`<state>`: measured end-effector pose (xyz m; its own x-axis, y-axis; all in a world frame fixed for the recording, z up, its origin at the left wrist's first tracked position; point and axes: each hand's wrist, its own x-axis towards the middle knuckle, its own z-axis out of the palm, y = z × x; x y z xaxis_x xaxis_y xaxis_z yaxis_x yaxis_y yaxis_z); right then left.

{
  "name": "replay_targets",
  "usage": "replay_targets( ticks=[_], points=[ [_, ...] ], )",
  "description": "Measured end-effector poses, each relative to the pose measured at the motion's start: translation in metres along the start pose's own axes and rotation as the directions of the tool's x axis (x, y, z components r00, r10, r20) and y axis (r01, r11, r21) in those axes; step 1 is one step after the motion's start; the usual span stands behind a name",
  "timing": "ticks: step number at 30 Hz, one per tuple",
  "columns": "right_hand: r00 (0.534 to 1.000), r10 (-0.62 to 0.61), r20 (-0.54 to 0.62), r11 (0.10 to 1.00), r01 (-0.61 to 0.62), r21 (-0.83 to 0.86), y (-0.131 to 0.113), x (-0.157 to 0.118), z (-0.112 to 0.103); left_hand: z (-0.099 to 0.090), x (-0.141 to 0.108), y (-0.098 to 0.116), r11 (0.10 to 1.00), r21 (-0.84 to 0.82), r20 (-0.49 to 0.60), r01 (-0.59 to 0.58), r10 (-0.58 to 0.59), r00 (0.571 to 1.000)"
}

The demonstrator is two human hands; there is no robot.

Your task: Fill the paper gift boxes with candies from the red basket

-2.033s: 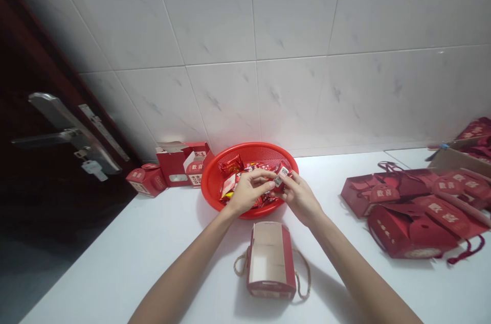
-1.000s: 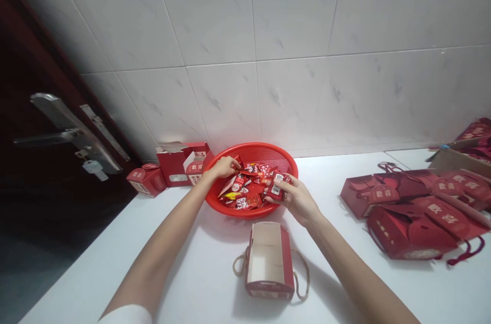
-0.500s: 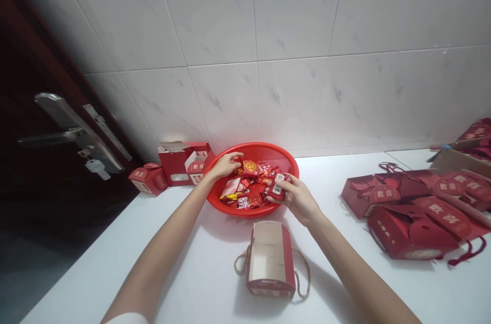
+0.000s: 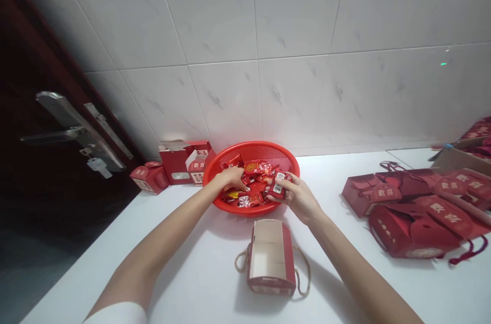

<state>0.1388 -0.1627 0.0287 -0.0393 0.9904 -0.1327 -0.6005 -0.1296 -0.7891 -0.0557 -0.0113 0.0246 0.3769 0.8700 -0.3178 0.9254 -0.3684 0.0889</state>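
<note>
A red plastic basket holds a pile of wrapped candies, mostly red with some yellow. My left hand reaches into its left side, thumb and fingers apart over the candies; its fingertips are partly hidden among the wrappers. At the basket's right rim, my right hand is closed around red wrapped candy with white lettered labels; how many pieces it holds is unclear. A red and beige gift box with twine handles lies on the white table, in front of the basket.
To the left by the wall stand a small red box and an open red carton. Several dark red gift boxes with cord handles sit on the right, near a cardboard box. A dark door borders the table's left side.
My left hand has moved right and down, deeper among the candies. My right hand has stayed nearly in place, still gripping the wrapped candy.
</note>
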Motion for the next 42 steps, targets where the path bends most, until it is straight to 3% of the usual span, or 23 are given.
replay_targets(
  ticks=[11,20,25,30,36,42],
  points=[
    [1.000,-0.006,0.014,1.000,0.006,0.008,0.002,0.001,-0.001,-0.009,-0.002,-0.005,0.999,-0.012,0.017,-0.043,0.043,0.999],
    [1.000,-0.003,0.022,1.000,0.003,0.004,0.001,0.000,0.000,0.001,0.008,0.013,1.000,0.002,-0.056,-0.009,0.009,0.998],
    [0.999,-0.006,0.033,1.000,0.006,-0.001,0.000,-0.001,0.000,-0.003,0.004,0.013,0.971,-0.204,-0.070,-0.127,0.115,0.991],
    [0.999,-0.003,0.042,1.000,0.004,-0.012,0.000,0.000,-0.001,-0.013,-0.001,0.015,0.862,-0.436,-0.132,-0.258,0.223,0.966],
    [0.999,-0.010,0.038,1.000,0.011,-0.010,0.001,0.000,-0.002,-0.017,-0.002,0.016,0.772,-0.576,-0.203,-0.269,0.184,0.962],
    [1.000,-0.025,0.018,1.000,0.025,-0.007,0.001,-0.001,0.000,-0.015,-0.003,0.010,0.755,-0.607,-0.222,-0.249,0.140,0.965]
  ],
)
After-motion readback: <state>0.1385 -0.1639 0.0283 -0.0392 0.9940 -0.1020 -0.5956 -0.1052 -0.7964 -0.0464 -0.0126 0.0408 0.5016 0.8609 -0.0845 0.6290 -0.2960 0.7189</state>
